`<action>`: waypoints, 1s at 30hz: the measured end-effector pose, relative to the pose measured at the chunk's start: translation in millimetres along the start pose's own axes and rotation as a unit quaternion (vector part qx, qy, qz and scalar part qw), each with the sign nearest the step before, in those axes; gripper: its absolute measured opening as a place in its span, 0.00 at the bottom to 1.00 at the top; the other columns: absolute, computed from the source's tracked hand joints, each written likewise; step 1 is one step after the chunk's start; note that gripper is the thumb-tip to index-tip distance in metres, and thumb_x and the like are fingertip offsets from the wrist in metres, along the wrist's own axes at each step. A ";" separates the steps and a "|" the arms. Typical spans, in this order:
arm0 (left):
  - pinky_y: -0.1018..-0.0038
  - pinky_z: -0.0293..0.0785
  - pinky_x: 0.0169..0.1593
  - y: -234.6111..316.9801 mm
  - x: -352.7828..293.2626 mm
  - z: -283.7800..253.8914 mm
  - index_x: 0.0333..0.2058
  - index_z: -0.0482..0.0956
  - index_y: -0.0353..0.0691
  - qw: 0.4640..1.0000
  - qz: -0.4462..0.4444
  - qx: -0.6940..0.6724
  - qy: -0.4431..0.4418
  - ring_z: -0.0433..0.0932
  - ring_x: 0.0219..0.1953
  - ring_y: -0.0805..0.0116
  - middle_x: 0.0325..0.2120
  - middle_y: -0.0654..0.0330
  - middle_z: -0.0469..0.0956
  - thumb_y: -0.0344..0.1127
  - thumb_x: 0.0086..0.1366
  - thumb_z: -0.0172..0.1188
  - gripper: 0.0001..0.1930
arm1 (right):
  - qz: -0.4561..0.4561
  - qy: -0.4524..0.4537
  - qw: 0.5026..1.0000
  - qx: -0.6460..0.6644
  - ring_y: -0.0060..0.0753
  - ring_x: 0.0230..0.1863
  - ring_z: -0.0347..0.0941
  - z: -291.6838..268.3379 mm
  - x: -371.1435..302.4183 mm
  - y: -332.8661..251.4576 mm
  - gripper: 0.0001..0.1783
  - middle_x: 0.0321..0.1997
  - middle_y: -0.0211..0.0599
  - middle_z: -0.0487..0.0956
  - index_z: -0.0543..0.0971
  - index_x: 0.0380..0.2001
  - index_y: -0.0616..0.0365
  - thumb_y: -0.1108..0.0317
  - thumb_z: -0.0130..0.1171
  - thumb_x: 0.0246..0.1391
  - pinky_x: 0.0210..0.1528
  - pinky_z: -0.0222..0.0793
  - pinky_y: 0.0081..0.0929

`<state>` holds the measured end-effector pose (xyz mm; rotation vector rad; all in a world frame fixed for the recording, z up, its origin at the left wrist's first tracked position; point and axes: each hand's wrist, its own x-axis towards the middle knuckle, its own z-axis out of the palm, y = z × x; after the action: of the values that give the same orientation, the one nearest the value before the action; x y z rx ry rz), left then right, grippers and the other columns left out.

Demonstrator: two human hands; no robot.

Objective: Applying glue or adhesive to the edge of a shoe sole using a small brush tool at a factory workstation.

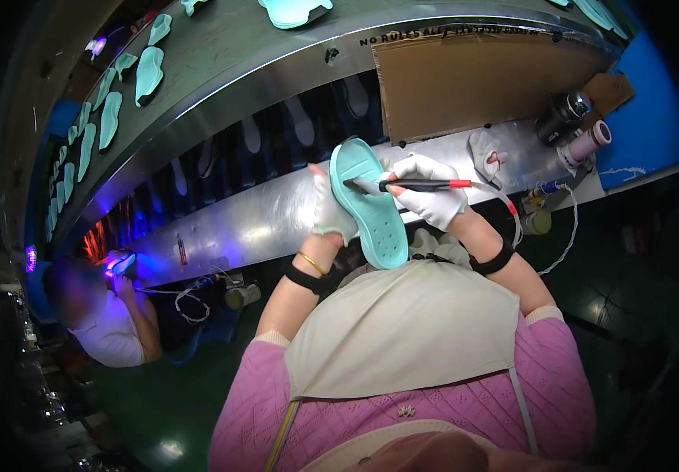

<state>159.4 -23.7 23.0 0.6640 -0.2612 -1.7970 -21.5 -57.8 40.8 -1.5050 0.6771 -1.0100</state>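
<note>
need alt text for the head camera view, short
A person's gloved left hand holds a teal shoe sole while the gloved right hand presses a black and red pen-like tool to it. Beyond them more teal soles ride a curved conveyor.

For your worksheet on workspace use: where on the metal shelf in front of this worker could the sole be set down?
Bare shelf lies left of the left hand, reaching toward the co-worker. Right of the right hand it is crowded: a spare glove, cylinders and a cord. The sole and pen tool fill the middle.
</note>
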 end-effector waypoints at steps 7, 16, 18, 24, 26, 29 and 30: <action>0.63 0.67 0.55 -39.3 -23.6 -23.8 0.58 0.59 0.42 0.990 0.033 0.134 -0.043 0.68 0.52 0.60 0.53 0.54 0.66 0.75 0.51 0.42 0.46 | 0.022 0.000 0.996 0.086 0.15 0.31 0.71 10.4 -18.7 15.1 0.06 0.30 0.28 0.78 0.76 0.30 0.59 0.75 0.62 0.48 0.35 0.69 0.16; 0.61 0.69 0.53 -25.2 -1.8 4.5 0.55 0.62 0.39 0.989 0.150 0.007 0.005 0.73 0.46 0.56 0.48 0.50 0.71 0.81 0.41 0.42 0.54 | 0.012 0.023 0.999 0.032 0.16 0.32 0.72 14.7 -17.0 0.7 0.07 0.30 0.30 0.79 0.77 0.29 0.59 0.73 0.65 0.46 0.36 0.70 0.17; 0.60 0.70 0.52 -22.9 -1.0 4.9 0.55 0.62 0.39 0.986 0.166 -0.003 0.016 0.73 0.45 0.56 0.48 0.50 0.71 0.80 0.39 0.45 0.54 | 0.163 0.018 0.979 0.118 0.16 0.32 0.73 12.2 -16.0 -10.3 0.07 0.30 0.30 0.79 0.77 0.29 0.59 0.73 0.64 0.46 0.37 0.70 0.17; 0.57 0.69 0.52 -12.0 14.4 -6.9 0.55 0.63 0.42 0.978 0.172 -0.106 -0.047 0.74 0.44 0.51 0.48 0.48 0.71 0.78 0.36 0.53 0.54 | 0.002 0.015 0.997 0.079 0.17 0.34 0.73 24.4 -19.9 -1.8 0.06 0.31 0.30 0.79 0.76 0.30 0.60 0.74 0.63 0.48 0.40 0.69 0.17; 0.57 0.69 0.52 -8.5 16.6 -13.1 0.55 0.63 0.43 0.973 0.171 -0.141 -0.061 0.75 0.43 0.51 0.48 0.48 0.72 0.78 0.36 0.54 0.53 | -0.007 -0.012 0.997 0.075 0.17 0.33 0.73 22.5 -20.2 -10.4 0.06 0.31 0.30 0.79 0.76 0.30 0.60 0.74 0.62 0.48 0.38 0.70 0.17; 0.56 0.70 0.51 -6.6 14.9 -14.7 0.54 0.64 0.43 0.962 0.163 -0.186 -0.112 0.75 0.43 0.51 0.48 0.47 0.71 0.77 0.37 0.55 0.52 | 0.158 0.006 0.967 0.201 0.17 0.30 0.73 19.2 -18.5 -11.4 0.05 0.31 0.30 0.79 0.76 0.30 0.59 0.74 0.61 0.49 0.34 0.71 0.17; 0.56 0.70 0.51 -6.1 14.3 -13.8 0.54 0.64 0.43 0.962 0.163 -0.186 -0.112 0.75 0.43 0.51 0.48 0.47 0.71 0.77 0.37 0.55 0.52 | 0.151 0.030 0.970 0.189 0.16 0.31 0.73 19.7 -17.4 -13.4 0.05 0.31 0.30 0.79 0.76 0.30 0.59 0.74 0.62 0.48 0.35 0.71 0.17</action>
<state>159.4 -33.0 4.3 0.1383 -0.1644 -1.5441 -13.9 -30.9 50.2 -1.0074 0.6885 -0.8924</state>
